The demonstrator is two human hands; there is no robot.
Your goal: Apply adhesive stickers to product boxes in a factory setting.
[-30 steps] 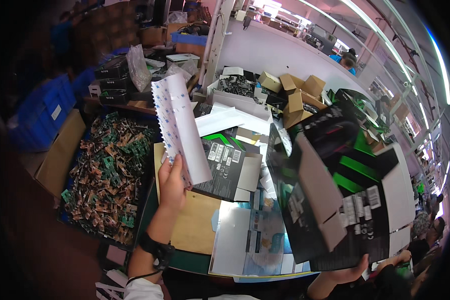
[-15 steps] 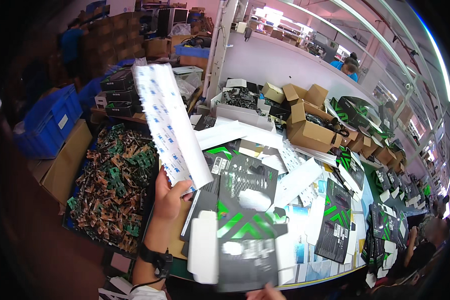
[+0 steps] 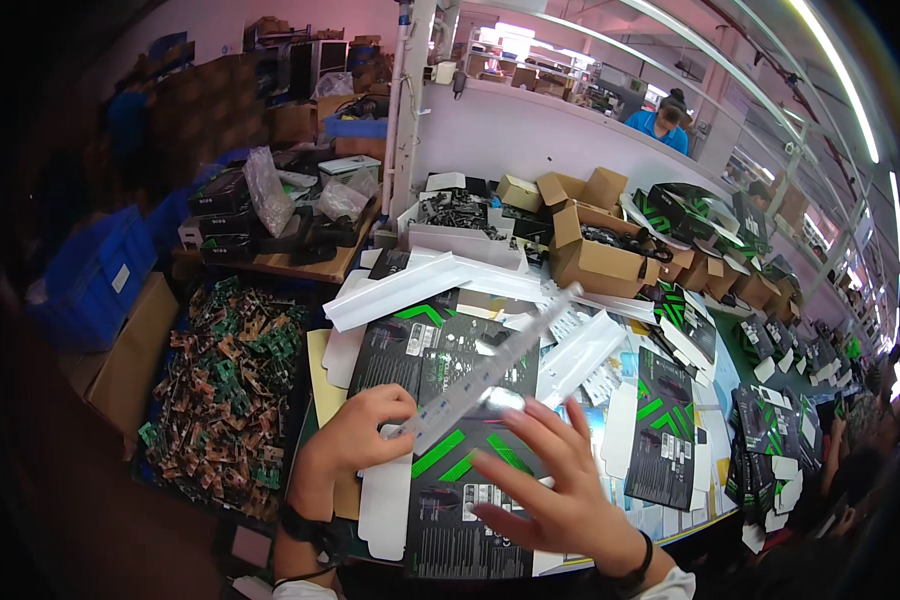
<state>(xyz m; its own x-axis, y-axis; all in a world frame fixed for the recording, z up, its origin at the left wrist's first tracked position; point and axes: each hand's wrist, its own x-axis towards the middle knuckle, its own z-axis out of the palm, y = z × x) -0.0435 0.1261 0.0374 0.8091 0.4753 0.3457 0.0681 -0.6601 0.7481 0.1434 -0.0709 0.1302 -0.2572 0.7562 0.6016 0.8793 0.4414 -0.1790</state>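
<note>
My left hand (image 3: 362, 430) is closed on the lower end of a long white strip sheet with blue printed marks (image 3: 495, 365). The sheet is tilted up to the right and seen nearly edge-on, its far end blurred. Just right of it, my right hand (image 3: 560, 485) hovers with fingers spread and nothing in them. Below both hands lies a flattened black-and-green carton (image 3: 465, 540) with white flaps, near the table's front edge. Folded white strips (image 3: 395, 290) rest on the cartons farther back, and another white strip (image 3: 580, 355) lies at the middle right.
At the left, a low container is heaped with small green and brown circuit boards (image 3: 230, 400). A blue crate (image 3: 100, 275) stands beyond it. Open brown boxes (image 3: 600, 255) with black cables line the back. More flattened cartons (image 3: 665, 430) lie right. A person (image 3: 662, 125) sits behind the partition.
The white sheet has swung from upright at the left to slanting right over the carton. My right hand has risen from the carton's front edge, and the carton now lies flat.
</note>
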